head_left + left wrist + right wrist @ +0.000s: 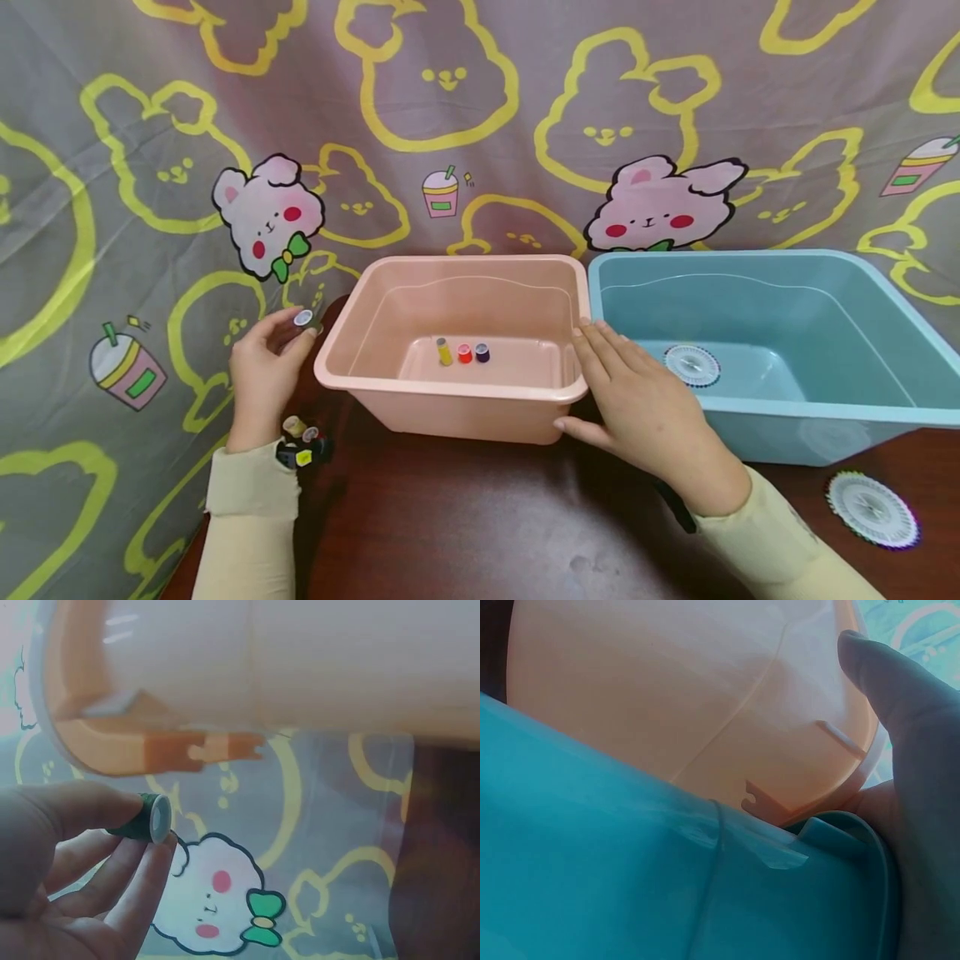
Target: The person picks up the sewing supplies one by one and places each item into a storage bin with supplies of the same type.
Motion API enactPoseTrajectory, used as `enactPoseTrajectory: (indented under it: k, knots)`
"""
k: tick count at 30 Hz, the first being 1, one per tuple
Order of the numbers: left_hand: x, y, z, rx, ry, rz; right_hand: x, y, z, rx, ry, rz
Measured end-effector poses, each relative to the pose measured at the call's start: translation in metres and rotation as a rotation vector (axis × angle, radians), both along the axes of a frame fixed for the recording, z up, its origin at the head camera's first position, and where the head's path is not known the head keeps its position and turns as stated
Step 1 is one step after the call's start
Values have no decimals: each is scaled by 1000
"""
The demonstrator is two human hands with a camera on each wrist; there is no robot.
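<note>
Pinching a small cylindrical spool of dark green thread with a pale, flat end between thumb and fingertips, the left hand hovers outside the left end of a pink plastic basin. The right hand lies with fingers extended across that basin's right rim, thumb spread toward the near corner. On the smooth basin floor, a yellow spool stands near a red spool and a dark spool, all short cylinders. Just beside is a glossy blue plastic basin with rounded corners, holding a flat pin wheel ringed with beads. A second bead-edged disc lies on the polished reddish-brown desk, and more spools sit by the left wrist. Behind hangs a softly creased grey fabric curtain with yellow outlines.
</note>
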State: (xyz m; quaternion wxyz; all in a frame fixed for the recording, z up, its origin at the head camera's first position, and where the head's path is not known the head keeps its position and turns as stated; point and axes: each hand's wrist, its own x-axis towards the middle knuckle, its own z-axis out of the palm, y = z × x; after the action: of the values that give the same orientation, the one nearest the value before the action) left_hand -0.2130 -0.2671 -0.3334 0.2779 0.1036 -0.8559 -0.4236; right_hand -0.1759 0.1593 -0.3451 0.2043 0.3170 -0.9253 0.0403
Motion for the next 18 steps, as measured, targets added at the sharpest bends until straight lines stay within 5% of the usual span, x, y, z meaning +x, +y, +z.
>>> enactPoseTrajectory:
  k: [18]
  knots:
    - [6,21,29,12,-25,-112,0,0,1,1,-15,-8]
